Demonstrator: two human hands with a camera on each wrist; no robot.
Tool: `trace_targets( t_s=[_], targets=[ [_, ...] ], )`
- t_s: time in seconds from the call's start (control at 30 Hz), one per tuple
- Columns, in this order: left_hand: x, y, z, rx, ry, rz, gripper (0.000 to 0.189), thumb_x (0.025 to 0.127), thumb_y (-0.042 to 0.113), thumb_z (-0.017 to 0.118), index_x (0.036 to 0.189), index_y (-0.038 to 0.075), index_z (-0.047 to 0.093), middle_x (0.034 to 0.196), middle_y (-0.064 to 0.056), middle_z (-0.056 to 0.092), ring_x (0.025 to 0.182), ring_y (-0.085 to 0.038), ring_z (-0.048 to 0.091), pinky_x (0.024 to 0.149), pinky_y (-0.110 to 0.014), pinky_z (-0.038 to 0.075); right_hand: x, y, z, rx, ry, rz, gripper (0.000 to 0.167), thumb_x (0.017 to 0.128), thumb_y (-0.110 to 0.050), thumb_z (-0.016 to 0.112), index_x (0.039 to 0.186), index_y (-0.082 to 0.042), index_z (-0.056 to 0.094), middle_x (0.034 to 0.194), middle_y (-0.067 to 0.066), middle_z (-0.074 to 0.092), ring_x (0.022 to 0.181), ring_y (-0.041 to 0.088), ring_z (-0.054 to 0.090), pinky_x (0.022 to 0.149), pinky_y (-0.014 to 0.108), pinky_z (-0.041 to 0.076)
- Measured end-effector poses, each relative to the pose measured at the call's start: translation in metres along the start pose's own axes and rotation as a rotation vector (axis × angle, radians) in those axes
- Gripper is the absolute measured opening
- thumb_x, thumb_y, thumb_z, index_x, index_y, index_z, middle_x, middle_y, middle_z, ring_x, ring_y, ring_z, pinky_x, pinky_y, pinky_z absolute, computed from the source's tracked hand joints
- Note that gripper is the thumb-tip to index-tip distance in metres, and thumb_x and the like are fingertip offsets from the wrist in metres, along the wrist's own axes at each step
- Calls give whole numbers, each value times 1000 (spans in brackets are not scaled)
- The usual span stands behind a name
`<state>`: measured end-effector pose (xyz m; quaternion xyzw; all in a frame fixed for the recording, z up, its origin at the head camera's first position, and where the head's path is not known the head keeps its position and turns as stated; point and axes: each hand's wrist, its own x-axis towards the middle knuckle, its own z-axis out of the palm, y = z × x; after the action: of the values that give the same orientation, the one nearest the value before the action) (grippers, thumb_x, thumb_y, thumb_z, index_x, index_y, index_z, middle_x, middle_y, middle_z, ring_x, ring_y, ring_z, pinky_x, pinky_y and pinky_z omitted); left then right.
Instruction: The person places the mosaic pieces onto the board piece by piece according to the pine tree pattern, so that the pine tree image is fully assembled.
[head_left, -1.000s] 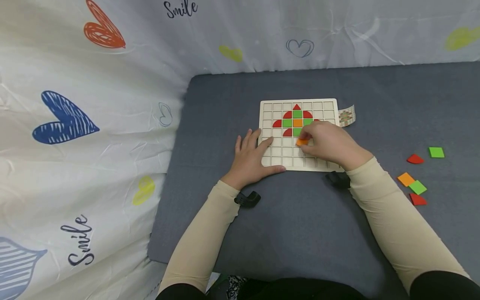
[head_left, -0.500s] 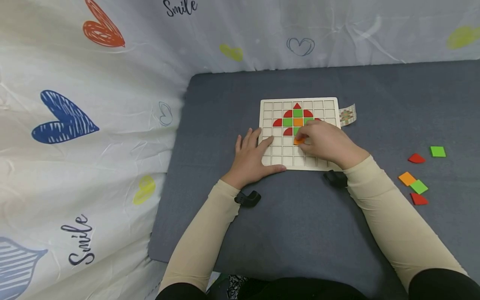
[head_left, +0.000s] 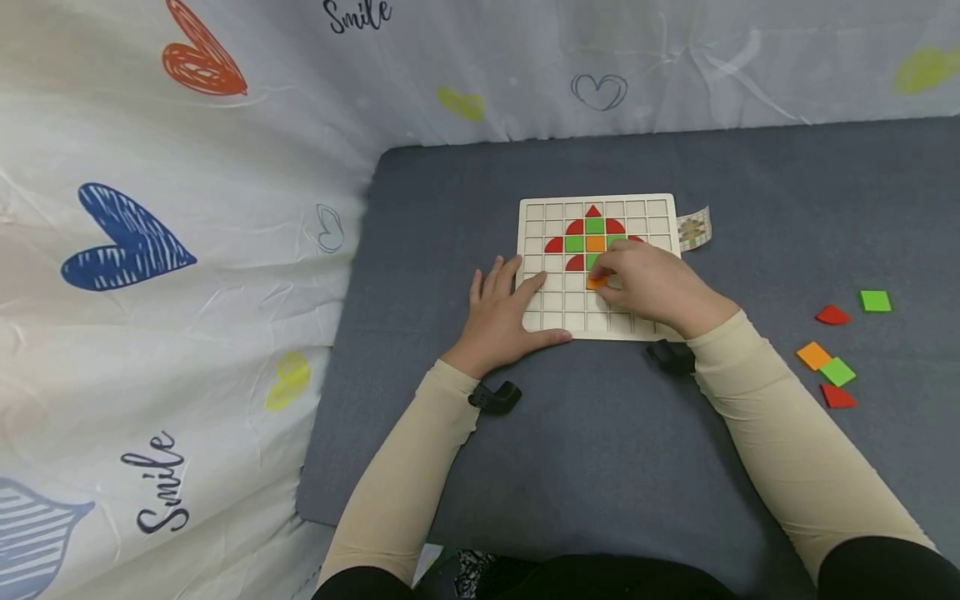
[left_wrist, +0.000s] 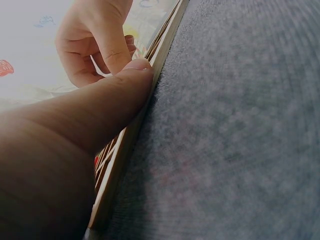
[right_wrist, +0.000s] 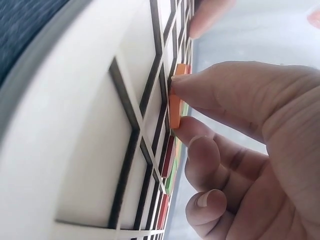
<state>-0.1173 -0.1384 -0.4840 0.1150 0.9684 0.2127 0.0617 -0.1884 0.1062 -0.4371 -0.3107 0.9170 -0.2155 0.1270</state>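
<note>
Near the middle of the grid board [head_left: 553, 302], the right hand [head_left: 651, 283] pinches an orange square [right_wrist: 175, 107], while the left hand [head_left: 501, 321], fingers spread wide, rests at the board's near left corner, and the square could catch on a dividing ridge [right_wrist: 141, 124] and sit crooked if released out of line
</note>
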Motion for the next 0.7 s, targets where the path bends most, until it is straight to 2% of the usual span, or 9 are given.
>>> trace_targets(
  t_s=[0.37, 0.7],
  targets=[
    [1, 0, 0, -4, -3, -9, 100, 81, 76, 75, 161, 25, 45, 173, -10, 19, 163, -32, 5, 129, -57, -5, 1, 3, 1, -5, 27, -36, 15, 94, -6, 72, 107, -5, 79, 106, 12, 69, 93, 28, 64, 86, 50, 55],
    [1, 0, 1, -2, -2, -8, 99, 81, 76, 75, 161, 25, 45, 173, -10, 19, 163, -32, 5, 129, -57, -4, 0, 2, 2, 5, 39, -33, 15, 96, -7, 73, 110, -4, 80, 113, 13, 70, 101, 31, 67, 91, 51, 55]
  ],
)
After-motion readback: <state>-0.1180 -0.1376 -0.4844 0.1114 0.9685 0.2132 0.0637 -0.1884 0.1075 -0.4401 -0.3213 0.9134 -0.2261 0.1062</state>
